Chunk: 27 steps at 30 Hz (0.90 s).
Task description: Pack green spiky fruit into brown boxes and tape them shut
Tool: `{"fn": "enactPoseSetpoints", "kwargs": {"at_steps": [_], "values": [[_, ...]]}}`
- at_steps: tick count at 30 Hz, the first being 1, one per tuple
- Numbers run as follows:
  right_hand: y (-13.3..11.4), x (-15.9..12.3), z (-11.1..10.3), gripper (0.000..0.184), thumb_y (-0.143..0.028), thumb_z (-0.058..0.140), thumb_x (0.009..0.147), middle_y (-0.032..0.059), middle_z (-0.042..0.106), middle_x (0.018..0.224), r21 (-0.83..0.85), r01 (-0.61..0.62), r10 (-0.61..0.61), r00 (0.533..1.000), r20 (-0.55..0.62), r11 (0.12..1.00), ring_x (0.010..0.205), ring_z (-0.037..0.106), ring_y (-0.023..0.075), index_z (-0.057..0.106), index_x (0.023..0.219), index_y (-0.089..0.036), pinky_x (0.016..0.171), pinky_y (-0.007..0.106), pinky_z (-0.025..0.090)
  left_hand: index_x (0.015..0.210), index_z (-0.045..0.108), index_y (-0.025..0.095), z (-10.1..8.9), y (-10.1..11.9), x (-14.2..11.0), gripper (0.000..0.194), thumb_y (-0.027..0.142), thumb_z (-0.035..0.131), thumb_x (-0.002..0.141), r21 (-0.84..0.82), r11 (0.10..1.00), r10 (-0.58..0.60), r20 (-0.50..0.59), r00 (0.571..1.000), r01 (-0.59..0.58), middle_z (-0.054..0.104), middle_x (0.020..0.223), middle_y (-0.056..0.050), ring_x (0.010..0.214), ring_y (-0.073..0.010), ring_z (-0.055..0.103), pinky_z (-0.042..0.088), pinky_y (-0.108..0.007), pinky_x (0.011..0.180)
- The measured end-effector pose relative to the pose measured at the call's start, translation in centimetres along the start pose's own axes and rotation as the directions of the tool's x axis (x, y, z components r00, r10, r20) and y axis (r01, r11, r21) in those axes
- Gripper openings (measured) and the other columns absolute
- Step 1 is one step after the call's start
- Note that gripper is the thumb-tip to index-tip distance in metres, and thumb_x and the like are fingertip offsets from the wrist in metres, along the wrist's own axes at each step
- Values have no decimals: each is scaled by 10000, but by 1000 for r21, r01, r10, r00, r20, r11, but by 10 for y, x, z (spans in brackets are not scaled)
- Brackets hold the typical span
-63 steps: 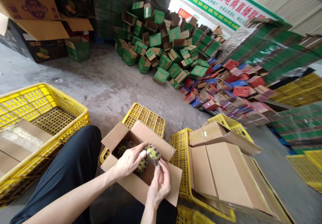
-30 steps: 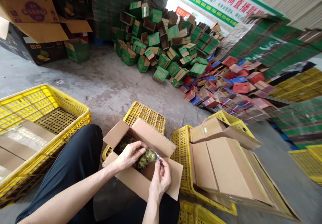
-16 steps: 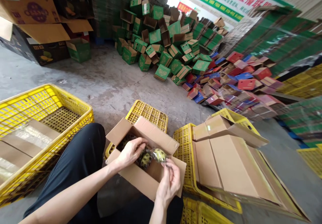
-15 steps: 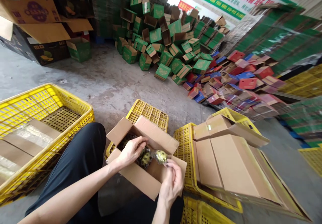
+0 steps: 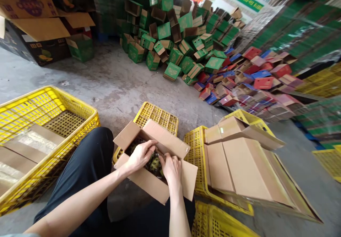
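Note:
An open cardboard box (image 5: 147, 187), flaps spread, sits in front of my knees. Inside lie yellow-green, dark-spotted fruits (image 5: 154, 163) in clear wrap. My left hand (image 5: 141, 156) reaches over the box's near left side, fingers curled together above the fruits; what they grip, if anything, is hidden. My right hand (image 5: 172, 166) is down in the right half of the box, its bent fingers closed around the wrapped fruit's right side. The right fingertips are partly hidden.
A yellow crate (image 5: 80, 130) with taped cartons stands left. Flattened cardboard (image 5: 250, 173) leans over another yellow crate (image 5: 195, 159) at right. Beyond the box lies a yellow crate (image 5: 157, 118). Piles of green boxes (image 5: 172, 70) and red-blue boxes (image 5: 262, 82) cover the floor behind.
My right hand has moved left and down into the box with the wrapped fruit it held above the opening. My left hand stays nearly in place.

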State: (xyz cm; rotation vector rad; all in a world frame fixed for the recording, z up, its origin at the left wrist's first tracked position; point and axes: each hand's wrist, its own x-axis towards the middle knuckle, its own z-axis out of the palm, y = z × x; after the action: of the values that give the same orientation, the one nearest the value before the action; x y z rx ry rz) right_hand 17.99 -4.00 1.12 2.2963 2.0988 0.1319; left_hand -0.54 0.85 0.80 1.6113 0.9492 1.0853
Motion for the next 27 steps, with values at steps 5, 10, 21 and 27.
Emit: {"fn": "enactPoseSetpoints", "kwargs": {"at_steps": [5,10,21,27], "values": [[1,-5,9,242,-103,533,892,103,792,924,369,-25,62,994,-89,929,924,707,274,748,944,-199,838,368,490,1273,668,185,4,0,-1,305,299,466,1075,38,998,44,1,999,-44,774,1184,-92,1070,-223,742,570,-330,974],[-4,-28,4,278,-420,641,921,115,791,1000,860,-110,475,865,-164,498,890,736,251,743,1025,-183,846,371,568,1275,661,183,6,-1,1,312,328,462,1083,71,996,53,0,999,-53,745,1198,-112,1073,-228,733,575,-347,978],[-27,-24,-4,446,-479,815,829,106,751,1168,966,62,602,792,105,-250,1071,729,274,686,1155,-204,860,397,598,1363,622,198,0,6,0,580,607,683,957,54,993,88,203,975,-101,734,1256,-112,1124,-275,724,568,-360,992],[-26,-24,3,554,-508,839,798,141,746,1263,985,-34,555,823,122,-166,1209,675,309,705,1226,-184,1021,447,536,1407,616,197,2,0,-1,694,656,727,899,130,982,98,275,956,-138,727,1156,-113,1031,-275,732,587,-364,925]]}}
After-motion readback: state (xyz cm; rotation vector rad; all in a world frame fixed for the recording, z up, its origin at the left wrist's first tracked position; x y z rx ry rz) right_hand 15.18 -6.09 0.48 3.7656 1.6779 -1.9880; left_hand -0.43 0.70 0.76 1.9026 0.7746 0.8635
